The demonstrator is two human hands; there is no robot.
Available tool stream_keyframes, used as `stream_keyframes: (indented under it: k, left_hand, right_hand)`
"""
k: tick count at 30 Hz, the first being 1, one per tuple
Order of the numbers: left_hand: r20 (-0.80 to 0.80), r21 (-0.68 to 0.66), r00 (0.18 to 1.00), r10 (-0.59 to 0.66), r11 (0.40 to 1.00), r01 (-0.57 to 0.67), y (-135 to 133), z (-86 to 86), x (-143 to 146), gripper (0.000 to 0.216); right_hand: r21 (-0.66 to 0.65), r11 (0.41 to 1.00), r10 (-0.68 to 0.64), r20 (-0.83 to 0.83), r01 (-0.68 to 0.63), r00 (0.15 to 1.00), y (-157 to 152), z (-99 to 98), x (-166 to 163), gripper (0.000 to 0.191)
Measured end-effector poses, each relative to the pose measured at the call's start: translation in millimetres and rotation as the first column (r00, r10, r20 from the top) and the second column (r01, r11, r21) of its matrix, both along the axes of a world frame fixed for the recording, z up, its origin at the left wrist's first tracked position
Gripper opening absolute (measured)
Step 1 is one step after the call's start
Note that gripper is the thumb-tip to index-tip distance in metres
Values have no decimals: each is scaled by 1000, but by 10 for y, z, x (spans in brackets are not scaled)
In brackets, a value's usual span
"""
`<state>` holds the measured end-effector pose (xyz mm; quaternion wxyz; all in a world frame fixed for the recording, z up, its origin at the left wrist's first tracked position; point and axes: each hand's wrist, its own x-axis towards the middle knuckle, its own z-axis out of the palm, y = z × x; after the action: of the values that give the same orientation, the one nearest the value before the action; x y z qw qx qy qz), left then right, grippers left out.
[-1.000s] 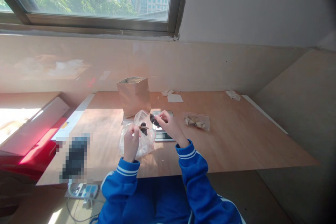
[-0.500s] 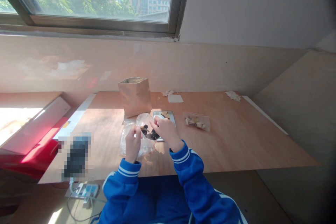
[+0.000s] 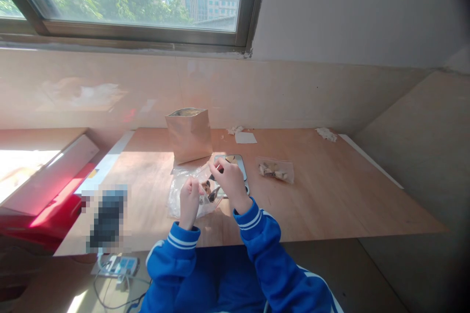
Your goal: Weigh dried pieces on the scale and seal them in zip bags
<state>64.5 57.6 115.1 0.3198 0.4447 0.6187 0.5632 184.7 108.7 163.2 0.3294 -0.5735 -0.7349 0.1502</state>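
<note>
Your blue sleeves (image 3: 262, 244) carry white trim (image 3: 317, 278) and white-striped cuffs (image 3: 182, 236); past the table (image 3: 330, 205) edge, blue clothing (image 3: 223, 274) covers you.

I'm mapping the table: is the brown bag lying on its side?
No, the brown bag stands upright behind the clear bag, its open top facing up.

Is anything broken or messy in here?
Yes. A chipped, rough patch shows below the lower right corner of the window frame, where the edge should be neat. Two crumpled whitish scraps lie near the far edge of the table, like leftover litter. The clear plastic bag at the left hand is wrinkled.
</note>
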Motion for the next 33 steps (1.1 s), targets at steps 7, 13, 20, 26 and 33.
stream_keyframes:
  k: [7,13,20,26,33]
  left_hand:
    - [207,3,978,-21,1000,20,20,-80,6,41]
    - [444,-76,896,27,997,7,40,-40,-11,34]
    - [404,-122,914,42,992,9,40,30,-52,32]
    - [427,-143,903,51,990,11,32,23,-46,29]
    - [431,-91,902,32,996,8,23,19,-35,30]
  right_hand:
    - [10,997,75,-271,-75,960,58,-25,-41,25]
    - [147,989,13,-245,24,969,315,-377,125,23]
    - [77,997,-30,116,21,993,639,-1122,398,36]
    - [118,992,-59,83,49,995,702,-1193,454,33]
    - [74,994,-81,-67,86,994,669,-1035,541,33]
